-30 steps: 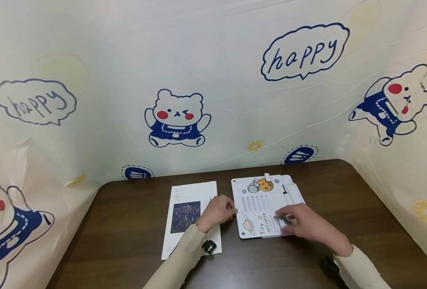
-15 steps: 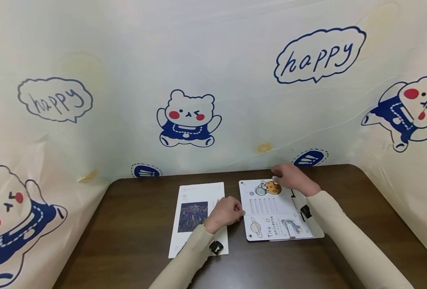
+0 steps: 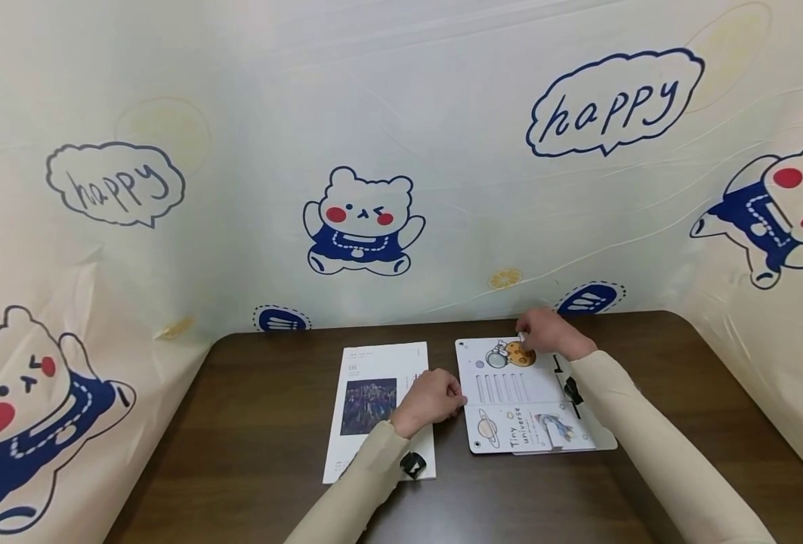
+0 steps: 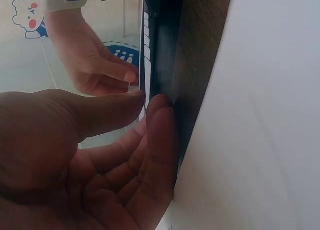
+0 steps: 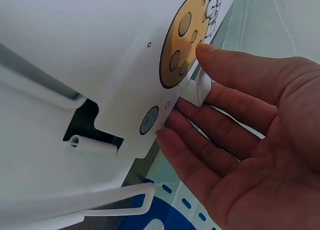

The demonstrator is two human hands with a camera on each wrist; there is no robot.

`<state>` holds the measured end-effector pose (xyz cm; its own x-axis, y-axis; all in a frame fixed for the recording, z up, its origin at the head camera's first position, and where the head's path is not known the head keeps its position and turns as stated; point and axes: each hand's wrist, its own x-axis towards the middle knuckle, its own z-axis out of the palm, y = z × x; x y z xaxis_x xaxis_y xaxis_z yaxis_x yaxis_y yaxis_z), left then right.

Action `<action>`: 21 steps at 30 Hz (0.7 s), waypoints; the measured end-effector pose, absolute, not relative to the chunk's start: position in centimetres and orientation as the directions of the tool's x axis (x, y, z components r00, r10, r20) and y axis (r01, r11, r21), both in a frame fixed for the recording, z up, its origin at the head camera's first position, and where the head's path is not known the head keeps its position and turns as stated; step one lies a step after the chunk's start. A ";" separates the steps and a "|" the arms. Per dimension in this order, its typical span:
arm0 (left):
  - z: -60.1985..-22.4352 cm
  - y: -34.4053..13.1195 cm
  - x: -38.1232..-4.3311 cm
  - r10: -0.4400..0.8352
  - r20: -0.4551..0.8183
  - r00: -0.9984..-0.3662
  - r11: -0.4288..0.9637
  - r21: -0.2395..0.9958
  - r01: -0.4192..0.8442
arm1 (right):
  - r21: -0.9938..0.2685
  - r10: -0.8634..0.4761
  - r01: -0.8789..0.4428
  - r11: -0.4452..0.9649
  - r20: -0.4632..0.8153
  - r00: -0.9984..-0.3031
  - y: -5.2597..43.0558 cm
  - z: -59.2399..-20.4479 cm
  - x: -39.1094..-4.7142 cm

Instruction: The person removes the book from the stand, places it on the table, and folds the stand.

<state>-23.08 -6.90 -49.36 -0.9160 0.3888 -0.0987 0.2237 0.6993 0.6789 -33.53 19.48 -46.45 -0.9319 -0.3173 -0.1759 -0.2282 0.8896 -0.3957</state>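
A white folding book stand with space drawings and "Tiny universe" printed on it lies on the table. At its left edge, my left hand pinches the rim; the left wrist view shows the thumb and index finger on either side of the thin edge. My right hand is at the top edge, by the orange moon picture. In the right wrist view its thumb touches the front beside a small white tab, with the fingers behind. A white wire piece sticks out below. The stand's right part is partly hidden by the sleeve.
A white booklet with a dark picture on its cover lies left of the stand, partly under the left forearm. The dark brown table ends at a patterned curtain at the back and sides.
My right hand has left the lower right of the stand, uncovering the rainbow picture, and moved up to the tab at the top edge. My left hand stays on the left edge.
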 end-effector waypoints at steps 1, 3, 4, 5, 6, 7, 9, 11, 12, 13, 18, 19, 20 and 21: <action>-49.3 -6.9 -23.1 0.389 -0.097 -0.916 0.698 0.680 0.225 | -0.393 -0.322 -0.235 0.889 -0.172 -0.931 19.5 -46.4 -33.5; -49.3 -6.9 -23.1 0.391 -0.097 -0.915 0.697 0.681 0.226 | -0.388 -0.327 -0.243 0.889 -0.168 -0.930 19.5 -46.3 -33.3; -49.2 -6.9 -23.0 0.392 -0.097 -0.915 0.695 0.682 0.226 | -0.386 -0.330 -0.247 0.889 -0.165 -0.929 19.5 -46.3 -33.2; -49.2 -6.9 -23.0 0.393 -0.098 -0.914 0.695 0.683 0.225 | -0.384 -0.332 -0.250 0.889 -0.164 -0.929 19.4 -46.3 -33.1; -49.2 -6.9 -23.0 0.393 -0.099 -0.914 0.694 0.684 0.224 | -0.383 -0.333 -0.251 0.889 -0.164 -0.928 19.4 -46.3 -33.0; -49.2 -6.9 -23.0 0.392 -0.100 -0.914 0.694 0.684 0.223 | -0.383 -0.332 -0.249 0.889 -0.165 -0.929 19.4 -46.3 -33.0; -49.2 -6.9 -23.0 0.392 -0.101 -0.915 0.694 0.685 0.221 | -0.388 -0.321 -0.236 0.891 -0.170 -0.932 19.4 -46.4 -32.8; -49.2 -6.9 -23.0 0.390 -0.099 -0.915 0.694 0.685 0.222 | -0.397 -0.308 -0.220 0.891 -0.174 -0.935 19.3 -46.5 -32.8; -49.2 -6.9 -23.0 0.390 -0.097 -0.916 0.694 0.685 0.223 | -0.400 -0.301 -0.211 0.892 -0.178 -0.937 19.3 -46.5 -32.8; -49.2 -6.9 -23.0 0.390 -0.097 -0.916 0.693 0.685 0.223 | -0.404 -0.296 -0.204 0.892 -0.179 -0.938 19.3 -46.6 -32.8; -49.1 -6.9 -23.0 0.395 -0.093 -0.914 0.690 0.687 0.228 | -0.414 -0.283 -0.189 0.891 -0.180 -0.942 19.4 -46.7 -32.7; -49.1 -6.9 -23.0 0.396 -0.094 -0.913 0.690 0.687 0.228 | -0.412 -0.286 -0.193 0.890 -0.176 -0.942 19.4 -46.7 -32.7; -49.1 -6.9 -23.1 0.397 -0.094 -0.913 0.690 0.687 0.229 | -0.412 -0.286 -0.194 0.890 -0.174 -0.942 19.4 -46.8 -32.7; -49.1 -6.9 -23.1 0.396 -0.096 -0.913 0.690 0.688 0.226 | -0.414 -0.286 -0.194 0.889 -0.172 -0.943 19.4 -46.7 -32.7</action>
